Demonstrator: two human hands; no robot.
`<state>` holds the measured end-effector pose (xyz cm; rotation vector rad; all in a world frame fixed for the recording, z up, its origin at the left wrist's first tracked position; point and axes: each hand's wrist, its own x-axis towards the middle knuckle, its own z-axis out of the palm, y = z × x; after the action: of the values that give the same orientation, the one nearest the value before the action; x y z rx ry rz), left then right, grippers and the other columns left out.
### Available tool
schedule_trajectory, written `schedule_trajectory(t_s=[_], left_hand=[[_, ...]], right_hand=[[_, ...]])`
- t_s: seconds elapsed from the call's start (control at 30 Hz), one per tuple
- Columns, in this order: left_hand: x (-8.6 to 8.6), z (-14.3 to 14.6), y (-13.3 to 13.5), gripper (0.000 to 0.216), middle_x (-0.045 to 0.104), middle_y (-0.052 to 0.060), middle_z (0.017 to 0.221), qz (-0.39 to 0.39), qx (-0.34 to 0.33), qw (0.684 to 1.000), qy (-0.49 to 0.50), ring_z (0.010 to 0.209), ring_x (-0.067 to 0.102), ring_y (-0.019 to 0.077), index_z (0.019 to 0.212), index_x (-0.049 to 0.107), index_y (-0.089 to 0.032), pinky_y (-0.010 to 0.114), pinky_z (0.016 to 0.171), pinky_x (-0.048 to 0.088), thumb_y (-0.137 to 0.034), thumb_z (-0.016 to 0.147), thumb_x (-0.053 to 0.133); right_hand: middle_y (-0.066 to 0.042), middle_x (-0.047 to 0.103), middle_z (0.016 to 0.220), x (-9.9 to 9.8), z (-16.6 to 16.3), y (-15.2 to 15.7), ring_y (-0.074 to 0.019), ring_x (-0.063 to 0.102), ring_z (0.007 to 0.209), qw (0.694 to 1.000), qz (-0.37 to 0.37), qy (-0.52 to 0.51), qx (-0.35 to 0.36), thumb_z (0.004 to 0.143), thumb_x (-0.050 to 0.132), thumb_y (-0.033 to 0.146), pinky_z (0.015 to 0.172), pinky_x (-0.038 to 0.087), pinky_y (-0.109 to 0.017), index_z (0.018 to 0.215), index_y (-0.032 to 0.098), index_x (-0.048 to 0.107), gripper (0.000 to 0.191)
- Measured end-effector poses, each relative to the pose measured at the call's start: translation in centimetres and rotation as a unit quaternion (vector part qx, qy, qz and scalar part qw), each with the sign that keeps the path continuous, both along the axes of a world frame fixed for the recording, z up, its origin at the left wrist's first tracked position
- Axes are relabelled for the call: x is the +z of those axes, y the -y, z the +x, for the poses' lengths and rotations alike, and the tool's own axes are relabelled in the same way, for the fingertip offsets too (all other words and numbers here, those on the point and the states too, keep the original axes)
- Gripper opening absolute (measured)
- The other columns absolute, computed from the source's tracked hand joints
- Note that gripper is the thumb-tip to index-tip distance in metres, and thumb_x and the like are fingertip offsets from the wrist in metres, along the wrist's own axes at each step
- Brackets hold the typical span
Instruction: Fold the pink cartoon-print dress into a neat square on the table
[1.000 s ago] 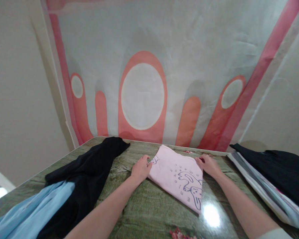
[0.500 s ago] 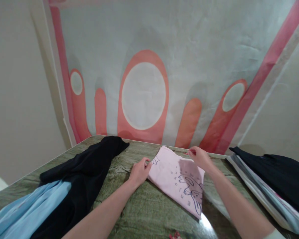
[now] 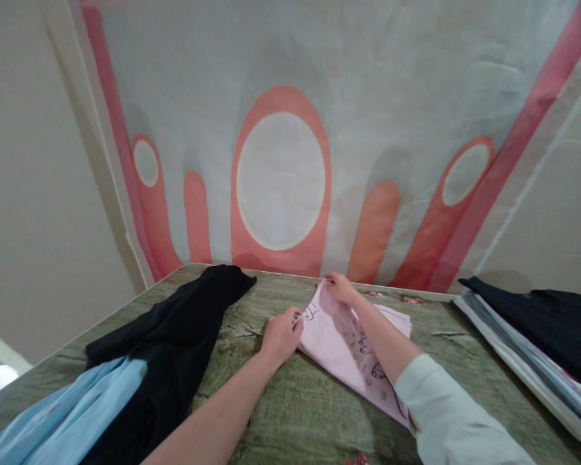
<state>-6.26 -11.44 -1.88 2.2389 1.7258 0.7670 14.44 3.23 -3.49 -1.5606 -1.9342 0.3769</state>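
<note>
1. The pink garment (image 3: 325,345) lies folded on the wood-patterned table (image 3: 275,420), in front of the person, between the dark clothes on one side and the stack on the other.
2. From where I stand, the left hand (image 3: 281,337) seems to pinch the garment's left edge, thumb and fingers drawn nearly together.
3. The right hand (image 3: 337,289) reaches across to the far corner, fingers bent over it; whether cloth is gripped there, I cannot tell.
4. To do this well, I'd hold both points along that left edge firmly, catching every layer, since a loose one could slip and crease.
5. I'd also keep the right forearm and its pale sleeve (image 3: 450,403) clear of the printed cloth, which looks thin enough to drag.
6. Even tension between the two hands should keep the edge straight.
7. Counting up: two hands and one pink garment.
8. To the left, one black garment (image 3: 174,342) and one light blue garment (image 3: 107,395) against it.
9. To the right, one stack (image 3: 518,371), with one black piece (image 3: 552,326) on top; the paler layers beneath are several, too tight to number.
</note>
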Motion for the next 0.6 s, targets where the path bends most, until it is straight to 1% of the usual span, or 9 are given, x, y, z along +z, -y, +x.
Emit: schedule_trajectory(t_s=[0.1, 0.2, 0.3, 0.4, 0.47, 0.53, 0.6], left_hand=[[0.2, 0.1, 0.1, 0.023, 0.065, 0.003, 0.079, -0.001, 0.005, 1.000, -0.007, 0.074, 0.060, 0.0168, 0.103, 0.056, -0.020, 0.023, 0.065, 0.037, -0.030, 0.087, 0.043], [0.2, 0.1, 0.2, 0.024, 0.065, 0.003, 0.079, 0.000, 0.007, 1.000, -0.011, 0.075, 0.060, 0.0171, 0.104, 0.056, -0.021, 0.023, 0.066, 0.037, -0.030, 0.087, 0.043], [0.4, 0.1, 0.5, 0.024, 0.066, 0.003, 0.080, 0.001, 0.007, 1.000, -0.021, 0.076, 0.061, 0.0175, 0.105, 0.055, -0.022, 0.024, 0.067, 0.038, -0.030, 0.088, 0.041], [0.8, 0.2, 0.7, 0.025, 0.066, 0.004, 0.083, -0.008, 0.012, 0.999, -0.041, 0.078, 0.061, 0.0181, 0.108, 0.053, -0.021, 0.025, 0.070, 0.038, -0.030, 0.088, 0.042], [1.2, 0.4, 1.0, 0.026, 0.066, 0.004, 0.085, -0.020, 0.020, 0.998, -0.062, 0.080, 0.061, 0.0189, 0.110, 0.052, -0.021, 0.026, 0.073, 0.039, -0.030, 0.087, 0.043], [1.4, 0.5, 1.1, 0.027, 0.066, 0.005, 0.085, -0.030, 0.033, 0.995, -0.086, 0.082, 0.062, 0.0200, 0.111, 0.052, -0.022, 0.027, 0.076, 0.039, -0.031, 0.087, 0.043], [1.6, 0.6, 1.2, 0.027, 0.066, 0.006, 0.084, -0.032, 0.044, 0.993, -0.108, 0.082, 0.062, 0.0215, 0.111, 0.051, -0.022, 0.029, 0.077, 0.039, -0.032, 0.087, 0.043]], right_hand=[[-0.007, 0.067, 0.096, 0.0, 0.3, -0.2, -0.0159, 0.062, 0.088, 1.000, 0.024, -0.015, 0.000, 0.076, 0.051, 0.010, 0.080, 0.045, -0.027, 0.107, 0.015, 0.059, 0.033], [-0.004, 0.067, 0.095, 0.0, -0.2, -0.6, -0.0132, 0.060, 0.088, 0.999, 0.045, -0.028, 0.009, 0.077, 0.049, 0.009, 0.079, 0.045, -0.024, 0.104, 0.017, 0.058, 0.030], [-0.003, 0.066, 0.093, -0.5, -0.9, -0.7, -0.0118, 0.060, 0.086, 0.998, 0.054, -0.032, 0.008, 0.078, 0.048, 0.010, 0.077, 0.045, -0.022, 0.103, 0.018, 0.057, 0.027], [-0.003, 0.066, 0.088, -1.6, -1.3, -0.5, -0.0136, 0.060, 0.082, 0.999, 0.046, -0.019, -0.012, 0.079, 0.050, 0.015, 0.074, 0.045, -0.024, 0.097, 0.017, 0.059, 0.020], [-0.004, 0.066, 0.089, -2.1, -1.3, -0.4, -0.0143, 0.060, 0.081, 0.998, 0.043, -0.007, -0.034, 0.080, 0.051, 0.019, 0.072, 0.044, -0.024, 0.098, 0.016, 0.059, 0.019], [-0.005, 0.064, 0.092, -2.2, -1.0, -0.1, -0.0145, 0.059, 0.083, 0.998, 0.043, 0.009, -0.055, 0.081, 0.051, 0.023, 0.073, 0.043, -0.024, 0.098, 0.016, 0.059, 0.020], [-0.006, 0.063, 0.094, -1.9, -0.8, 0.2, -0.0151, 0.057, 0.085, 0.996, 0.045, 0.029, -0.072, 0.081, 0.051, 0.025, 0.074, 0.041, -0.024, 0.095, 0.016, 0.060, 0.019]])
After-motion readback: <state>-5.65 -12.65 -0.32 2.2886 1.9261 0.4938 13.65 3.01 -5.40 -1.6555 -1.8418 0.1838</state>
